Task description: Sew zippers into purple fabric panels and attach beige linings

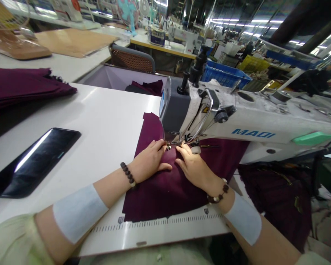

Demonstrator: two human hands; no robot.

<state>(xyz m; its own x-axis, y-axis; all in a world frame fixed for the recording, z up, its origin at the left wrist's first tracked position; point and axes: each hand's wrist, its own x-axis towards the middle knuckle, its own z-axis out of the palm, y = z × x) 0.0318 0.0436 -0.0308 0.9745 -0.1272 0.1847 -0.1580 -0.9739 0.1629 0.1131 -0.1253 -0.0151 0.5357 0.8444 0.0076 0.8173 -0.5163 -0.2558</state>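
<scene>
A maroon fabric piece [165, 195] lies flat on the white sewing table, its upper part under the head of a sewing machine [237, 117]. On the left of the presser foot [168, 146], my left hand [153, 156] rests flat on the cloth, fingers stretched forward and thumb apart. My right hand [194, 165] presses the cloth just right of the foot, its fingers extended and thumb spread. Neither hand grips the fabric. The needle point is too small to make out.
A black phone [35, 162] lies on the table at left, below a stack of maroon fabric [24, 86]. More maroon pieces [276, 198] hang at lower right. Behind the table stand a chair [132, 59] and a blue crate [226, 75]. A ruler scale [179, 219] marks the front edge.
</scene>
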